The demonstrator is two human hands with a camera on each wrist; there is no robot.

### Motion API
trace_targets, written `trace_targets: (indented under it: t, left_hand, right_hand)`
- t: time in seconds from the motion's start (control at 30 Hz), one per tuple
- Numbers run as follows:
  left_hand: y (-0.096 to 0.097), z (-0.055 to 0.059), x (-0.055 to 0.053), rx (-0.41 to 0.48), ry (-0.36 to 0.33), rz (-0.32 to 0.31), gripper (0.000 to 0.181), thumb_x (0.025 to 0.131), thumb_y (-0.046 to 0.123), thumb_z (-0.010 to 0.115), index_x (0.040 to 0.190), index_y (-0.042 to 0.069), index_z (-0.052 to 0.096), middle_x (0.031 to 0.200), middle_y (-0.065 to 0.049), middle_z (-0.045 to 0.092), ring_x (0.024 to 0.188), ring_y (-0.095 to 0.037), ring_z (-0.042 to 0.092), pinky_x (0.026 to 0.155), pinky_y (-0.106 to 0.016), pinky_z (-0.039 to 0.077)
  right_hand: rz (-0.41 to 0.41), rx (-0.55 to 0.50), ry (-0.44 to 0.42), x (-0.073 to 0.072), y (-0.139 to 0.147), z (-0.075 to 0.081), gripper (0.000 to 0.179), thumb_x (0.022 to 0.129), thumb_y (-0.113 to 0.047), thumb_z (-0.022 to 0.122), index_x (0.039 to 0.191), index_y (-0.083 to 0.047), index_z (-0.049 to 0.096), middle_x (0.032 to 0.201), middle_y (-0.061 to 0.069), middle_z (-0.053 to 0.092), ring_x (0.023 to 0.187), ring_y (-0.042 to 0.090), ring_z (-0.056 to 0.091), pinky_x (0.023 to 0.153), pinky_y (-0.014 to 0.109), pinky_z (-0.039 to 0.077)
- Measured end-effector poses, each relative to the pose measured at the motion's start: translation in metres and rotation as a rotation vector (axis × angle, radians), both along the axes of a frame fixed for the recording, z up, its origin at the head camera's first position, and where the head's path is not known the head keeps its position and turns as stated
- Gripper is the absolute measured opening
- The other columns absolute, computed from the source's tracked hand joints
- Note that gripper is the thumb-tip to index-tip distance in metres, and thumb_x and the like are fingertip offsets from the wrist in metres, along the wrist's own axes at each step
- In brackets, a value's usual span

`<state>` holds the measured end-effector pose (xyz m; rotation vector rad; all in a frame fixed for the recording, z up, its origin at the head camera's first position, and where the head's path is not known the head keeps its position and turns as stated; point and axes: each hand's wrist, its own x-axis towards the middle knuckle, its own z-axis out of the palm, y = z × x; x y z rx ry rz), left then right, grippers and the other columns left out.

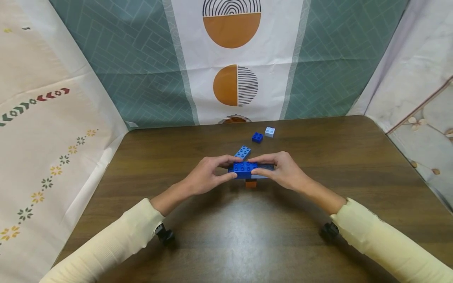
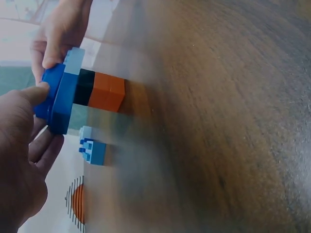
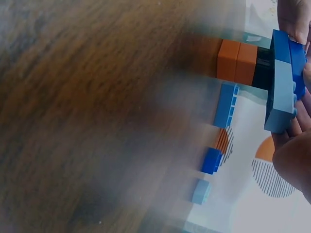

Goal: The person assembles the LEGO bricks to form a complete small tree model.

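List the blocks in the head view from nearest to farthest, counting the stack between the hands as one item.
Block stack → long light-blue block → small dark-blue block → small pale-blue block.

Head view bright and fairly sharp; pale glare on the desk (image 1: 244, 239), soft shadows around it; both wrist views hazy, blurred in patches.
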<state>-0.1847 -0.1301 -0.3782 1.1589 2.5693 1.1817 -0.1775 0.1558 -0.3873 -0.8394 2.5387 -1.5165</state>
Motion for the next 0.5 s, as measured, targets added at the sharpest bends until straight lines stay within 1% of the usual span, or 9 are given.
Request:
trace_targets:
  t: [0.1,0.27,0.5]
  left_hand:
    - [0.0,-0.002,0.0,0.027,-0.012,0.01,0.042,0.103,0.019,0.073,0.144,0.011,0.066,0.138,-0.007,0.07,0.122,-0.019,0.07,0.104,-0.039,0.056]
    - [0.001,-0.008,0.001,0.061,-0.023,0.032,0.041,0.103,0.018,0.073,0.143,0.011,0.068,0.137,-0.005,0.071,0.121,-0.017,0.07,0.104,-0.039,0.056]
    - [0.002,-0.015,0.001,0.094,0.0,0.04,0.039,0.103,0.02,0.073,0.141,0.012,0.069,0.137,-0.005,0.071,0.118,-0.015,0.071,0.102,-0.044,0.057]
  right_hand:
    - [-0.001,0.006,-0.001,-0.001,0.0,0.0,0.033,0.095,-0.016,0.083,0.127,-0.011,0.079,0.121,0.007,0.078,0.104,0.02,0.077,0.087,0.032,0.062]
    - [0.002,0.002,-0.018,-0.001,0.0,-0.001,0.033,0.095,-0.016,0.083,0.127,-0.012,0.079,0.122,0.006,0.078,0.107,0.021,0.076,0.088,0.031,0.062]
    - [0.011,-0.003,-0.025,-0.002,0.0,-0.002,0.033,0.094,-0.016,0.083,0.127,-0.012,0.079,0.123,0.007,0.077,0.109,0.022,0.076,0.089,0.032,0.062]
